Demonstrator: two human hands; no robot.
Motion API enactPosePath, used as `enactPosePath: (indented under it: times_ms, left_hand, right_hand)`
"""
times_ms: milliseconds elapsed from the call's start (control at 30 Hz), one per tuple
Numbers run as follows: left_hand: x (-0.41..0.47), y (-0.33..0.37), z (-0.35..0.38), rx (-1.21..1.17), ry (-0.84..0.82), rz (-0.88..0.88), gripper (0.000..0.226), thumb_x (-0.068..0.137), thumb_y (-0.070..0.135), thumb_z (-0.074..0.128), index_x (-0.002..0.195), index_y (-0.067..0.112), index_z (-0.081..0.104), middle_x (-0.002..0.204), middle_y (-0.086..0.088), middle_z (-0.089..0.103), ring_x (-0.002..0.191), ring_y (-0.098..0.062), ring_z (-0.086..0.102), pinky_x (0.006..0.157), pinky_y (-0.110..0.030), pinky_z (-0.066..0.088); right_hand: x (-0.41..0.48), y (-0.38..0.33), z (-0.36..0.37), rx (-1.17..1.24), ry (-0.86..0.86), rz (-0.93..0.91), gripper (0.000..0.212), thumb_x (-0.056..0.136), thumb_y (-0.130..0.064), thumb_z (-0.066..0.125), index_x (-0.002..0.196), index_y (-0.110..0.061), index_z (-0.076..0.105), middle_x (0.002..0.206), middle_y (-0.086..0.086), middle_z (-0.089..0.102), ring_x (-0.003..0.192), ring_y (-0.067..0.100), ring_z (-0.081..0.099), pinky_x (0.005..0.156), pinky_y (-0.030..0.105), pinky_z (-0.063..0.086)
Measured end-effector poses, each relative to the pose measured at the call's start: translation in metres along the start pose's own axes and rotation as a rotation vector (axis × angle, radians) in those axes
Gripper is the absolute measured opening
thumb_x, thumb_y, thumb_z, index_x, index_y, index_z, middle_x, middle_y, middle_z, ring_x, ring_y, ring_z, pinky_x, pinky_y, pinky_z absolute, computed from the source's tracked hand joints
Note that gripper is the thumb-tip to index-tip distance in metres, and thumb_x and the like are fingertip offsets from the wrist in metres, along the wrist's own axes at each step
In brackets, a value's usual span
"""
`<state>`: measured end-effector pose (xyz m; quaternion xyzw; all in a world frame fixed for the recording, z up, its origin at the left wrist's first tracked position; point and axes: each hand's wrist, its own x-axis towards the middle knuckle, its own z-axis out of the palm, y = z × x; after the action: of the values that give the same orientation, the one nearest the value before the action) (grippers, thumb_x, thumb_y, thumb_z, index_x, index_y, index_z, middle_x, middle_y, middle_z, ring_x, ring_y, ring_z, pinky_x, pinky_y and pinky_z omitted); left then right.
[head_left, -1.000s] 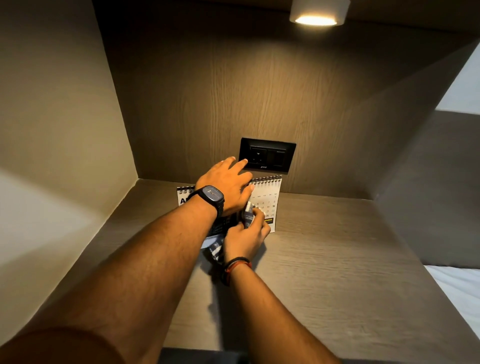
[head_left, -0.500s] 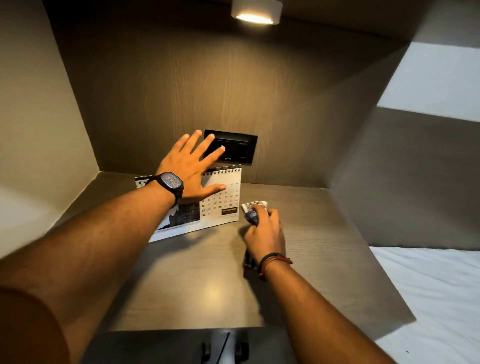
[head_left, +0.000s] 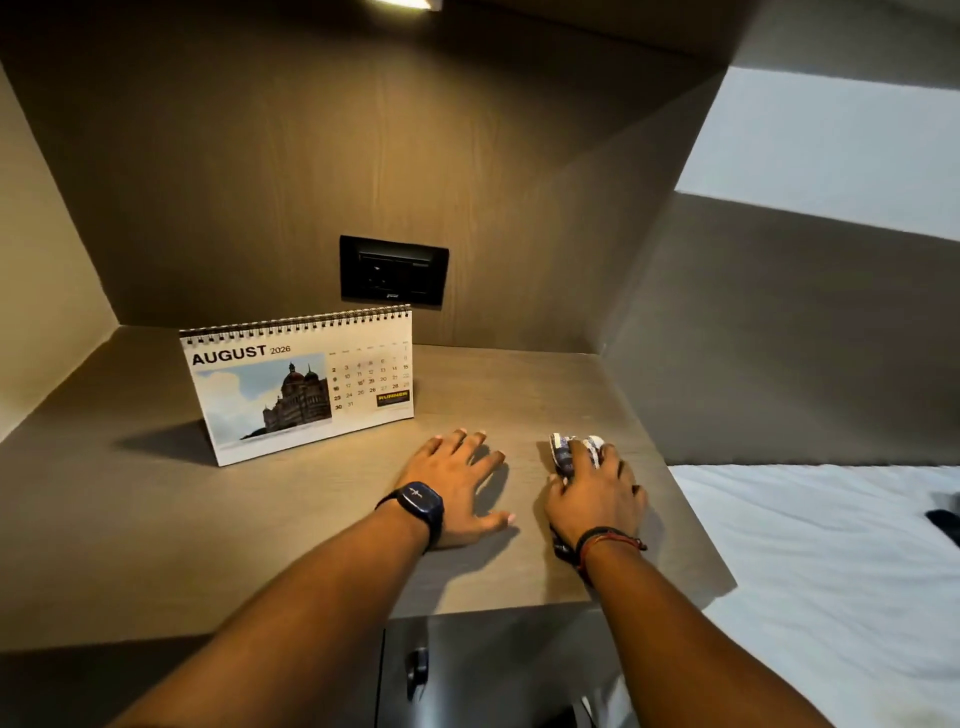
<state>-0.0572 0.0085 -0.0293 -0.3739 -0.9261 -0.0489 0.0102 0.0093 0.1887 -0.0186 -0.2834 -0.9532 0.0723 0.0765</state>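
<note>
A spiral-bound desk calendar (head_left: 298, 387) showing August 2026 stands upright at the back left of the wooden shelf top (head_left: 260, 519). My left hand (head_left: 457, 483), with a dark watch on the wrist, lies flat on the wood with fingers spread, to the right of and in front of the calendar. My right hand (head_left: 597, 493) grips a bunched blue and white patterned cloth (head_left: 566, 452) and presses it on the surface near the shelf's right side. Most of the cloth is hidden under my palm.
A black socket plate (head_left: 393, 270) sits in the wooden back wall above the calendar. Side walls enclose the niche on the left and right. A white bed (head_left: 831, 571) lies to the right, below the shelf edge. A cabinet door handle (head_left: 417, 670) shows under the shelf.
My left hand let go of the calendar and came down flat on the wood. The calendar now stands fully uncovered. My right hand slid the cloth to the right.
</note>
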Motion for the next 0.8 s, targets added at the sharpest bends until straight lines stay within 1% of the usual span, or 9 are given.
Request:
enactPosePath:
  times_ms: [67,267,333,400,467,567,633,700,800]
  left_hand:
    - [-0.001,0.001,0.008,0.007,-0.026,-0.01,0.091,0.068,0.084,0.022,0.142,0.032,0.022,0.154,-0.006,0.021,0.139,-0.028,0.017,0.113,-0.049,0.014]
    - [-0.005,0.0,0.02,-0.024,-0.001,-0.04,0.091,0.067,0.087,0.015,0.142,0.036,0.016,0.156,-0.005,0.018,0.141,-0.027,0.012,0.114,-0.049,0.008]
    - [-0.007,-0.003,0.017,-0.032,0.025,-0.067,0.092,0.067,0.087,0.014,0.143,0.036,0.014,0.157,-0.005,0.015,0.142,-0.027,0.008,0.115,-0.048,0.007]
    - [-0.01,-0.012,0.009,-0.043,0.091,-0.129,0.093,0.068,0.086,0.012,0.146,0.035,0.008,0.159,-0.004,0.006,0.144,-0.026,0.001,0.116,-0.047,0.004]
    - [-0.016,-0.027,-0.004,-0.062,0.217,-0.215,0.089,0.072,0.084,0.01,0.147,0.035,0.002,0.159,-0.004,0.0,0.144,-0.025,-0.004,0.116,-0.046,-0.002]
    - [-0.035,-0.061,-0.027,-0.072,0.43,-0.325,0.081,0.079,0.075,0.023,0.147,0.033,0.011,0.159,-0.005,0.006,0.144,-0.026,0.0,0.114,-0.043,-0.003]
    - [-0.051,-0.085,-0.041,-0.036,0.538,-0.379,0.079,0.08,0.069,0.031,0.147,0.03,0.015,0.158,-0.008,0.01,0.144,-0.028,0.003,0.114,-0.044,-0.001]
    - [-0.064,-0.109,-0.053,-0.034,0.651,-0.48,0.08,0.078,0.066,0.035,0.147,0.029,0.014,0.158,-0.01,0.009,0.144,-0.029,0.004,0.114,-0.045,0.002]
    - [-0.075,-0.134,-0.065,-0.132,0.837,-0.714,0.087,0.076,0.064,0.041,0.148,0.029,0.006,0.158,-0.011,0.006,0.143,-0.032,0.007,0.112,-0.048,0.004]
  right_hand:
    - [-0.002,0.003,0.003,0.031,-0.022,-0.008,0.064,0.083,-0.05,0.045,0.142,-0.032,0.028,0.153,0.013,0.028,0.138,0.035,0.03,0.112,0.052,0.03]
    - [0.002,0.003,0.011,0.028,-0.059,-0.022,0.074,0.081,-0.063,0.036,0.147,-0.033,0.017,0.16,0.012,0.015,0.146,0.035,0.014,0.117,0.056,0.019]
    - [0.003,0.0,0.011,-0.011,0.001,-0.026,0.08,0.08,-0.069,0.031,0.148,-0.031,0.013,0.161,0.013,0.012,0.148,0.034,0.006,0.118,0.057,0.009]
    - [0.005,-0.012,0.007,0.015,0.124,-0.069,0.084,0.08,-0.072,0.028,0.149,-0.028,0.012,0.161,0.014,0.013,0.148,0.033,0.003,0.118,0.056,0.004]
    - [0.008,-0.034,0.001,0.116,0.194,-0.152,0.084,0.08,-0.072,0.029,0.149,-0.027,0.012,0.16,0.013,0.015,0.148,0.031,0.007,0.118,0.052,0.006]
    - [0.013,-0.086,-0.011,0.414,0.167,-0.199,0.083,0.081,-0.066,0.042,0.149,-0.026,0.016,0.159,0.012,0.019,0.146,0.029,0.018,0.117,0.047,0.022]
    - [0.016,-0.123,-0.019,0.694,0.108,-0.182,0.08,0.082,-0.057,0.053,0.147,-0.023,0.022,0.157,0.012,0.024,0.143,0.03,0.025,0.114,0.044,0.029]
    - [0.019,-0.158,-0.027,0.911,0.003,-0.164,0.08,0.083,-0.053,0.058,0.147,-0.023,0.021,0.155,0.011,0.025,0.141,0.031,0.029,0.112,0.044,0.031]
    - [0.022,-0.199,-0.036,1.038,-0.118,-0.149,0.085,0.081,-0.053,0.061,0.149,-0.026,0.015,0.158,0.008,0.021,0.142,0.031,0.028,0.112,0.045,0.03]
